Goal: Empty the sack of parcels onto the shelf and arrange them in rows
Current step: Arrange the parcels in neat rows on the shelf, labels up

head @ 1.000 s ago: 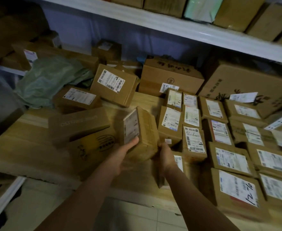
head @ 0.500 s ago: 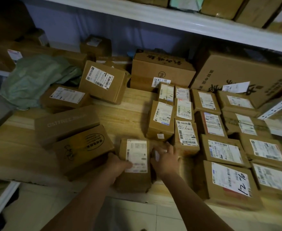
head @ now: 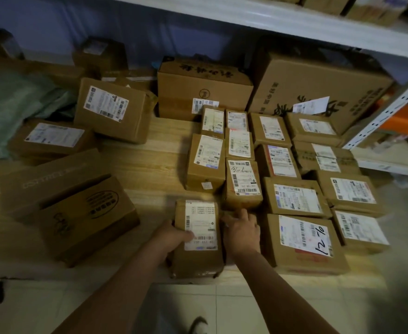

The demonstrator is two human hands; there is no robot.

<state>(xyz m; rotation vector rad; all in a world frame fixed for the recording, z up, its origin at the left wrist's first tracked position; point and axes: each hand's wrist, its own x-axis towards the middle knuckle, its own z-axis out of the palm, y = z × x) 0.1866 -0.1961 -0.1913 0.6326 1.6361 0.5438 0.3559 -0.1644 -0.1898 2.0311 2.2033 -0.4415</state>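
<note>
Shelf: pale wood-grain board, matt and flat, with a straight front edge at 6 o'clock above glossy floor tiles.
Held parcel: oblong brown cardboard box with taped, slightly crumpled ends, lying flat at the shelf's front edge, white printed label facing up.
Left hand: wrapped over the held parcel's left side, thumb pressed on the label.
Right hand: lies flat, fingers loosely spread, just to the right of the held parcel, on what seems to be a low box; whether it grips anything cannot be told.
Rows: small rectangular cartons with smooth white barcode labels, packed edge to edge from 12 to 3 o'clock of the hands.
Marked box: squarish carton at 3 o'clock, black handwriting on its label.
Loose cartons: larger plain boxes, tilted and overlapping, at 9 to 10 o'clock.
Sack: soft, wrinkled green material, slumped at 10 o'clock.
Big cartons: stiff, printed boxes at the back.
</note>
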